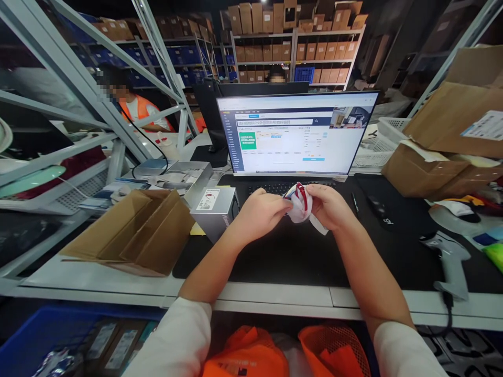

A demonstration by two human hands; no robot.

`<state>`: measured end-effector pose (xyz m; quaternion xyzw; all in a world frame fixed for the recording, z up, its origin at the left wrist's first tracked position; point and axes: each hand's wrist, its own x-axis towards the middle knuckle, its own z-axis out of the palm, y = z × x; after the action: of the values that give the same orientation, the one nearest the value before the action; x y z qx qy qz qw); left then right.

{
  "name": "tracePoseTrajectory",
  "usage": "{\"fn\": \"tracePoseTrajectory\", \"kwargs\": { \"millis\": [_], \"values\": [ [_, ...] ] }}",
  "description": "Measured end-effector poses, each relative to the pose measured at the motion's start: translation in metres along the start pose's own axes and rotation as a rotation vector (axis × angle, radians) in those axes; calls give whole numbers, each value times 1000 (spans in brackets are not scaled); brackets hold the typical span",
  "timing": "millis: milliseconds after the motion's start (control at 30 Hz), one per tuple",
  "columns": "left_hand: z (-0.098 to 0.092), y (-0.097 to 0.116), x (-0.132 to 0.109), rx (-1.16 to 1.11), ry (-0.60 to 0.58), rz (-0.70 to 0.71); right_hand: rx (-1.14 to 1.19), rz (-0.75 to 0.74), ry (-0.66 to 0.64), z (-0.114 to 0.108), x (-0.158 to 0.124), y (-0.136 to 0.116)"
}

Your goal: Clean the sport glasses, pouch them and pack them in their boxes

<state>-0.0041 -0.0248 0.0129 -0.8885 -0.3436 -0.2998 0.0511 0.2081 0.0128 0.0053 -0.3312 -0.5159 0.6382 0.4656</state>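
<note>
Above the black desk mat, in front of the keyboard, both hands hold a small translucent white bag [297,210] with a red strip across its top. My left hand [261,213] pinches the bag's left edge between thumb and fingers. On the bag's right side, my right hand [327,205] grips it with closed fingers. A white tag or flap [318,224] hangs below the right fingers. What lies inside the bag is too small to make out. Just left of my left hand stands a silver-grey box [214,212] with a white label on top.
An open cardboard box [133,230] stands at the left. A monitor [291,133] rises behind the keyboard [271,188]. At right are a mouse [380,209], a pen [354,203], a barcode scanner [450,262] and cardboard boxes [424,167]. A person in an orange vest [143,110] is back left.
</note>
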Motion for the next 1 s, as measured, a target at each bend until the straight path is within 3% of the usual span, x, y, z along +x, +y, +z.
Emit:
{"fn": "tracePoseTrajectory", "kwargs": {
  "millis": [133,267,367,467,700,833,900,1000],
  "values": [
    [-5,1,-1,-24,-75,-30,-225,-62,89,-2,3,5],
    [-12,3,-4,-81,-120,-21,-286,-118,36,-6,0,4],
    [-20,3,-7,-113,-84,-21,-334,-100,-16,-4,-1,5],
    [-26,1,-9,-128,33,-55,-324,-92,-48,0,0,8],
    [-22,-3,-9,-29,433,9,145,-200,-139,3,-6,4],
    [-11,1,-4,-16,490,40,-15,-146,-188,2,-6,3],
    [-4,2,-4,-40,504,28,10,-233,-130,2,-4,6],
    [8,-1,-6,-160,688,-59,101,-458,34,3,2,12]
  ]
}}
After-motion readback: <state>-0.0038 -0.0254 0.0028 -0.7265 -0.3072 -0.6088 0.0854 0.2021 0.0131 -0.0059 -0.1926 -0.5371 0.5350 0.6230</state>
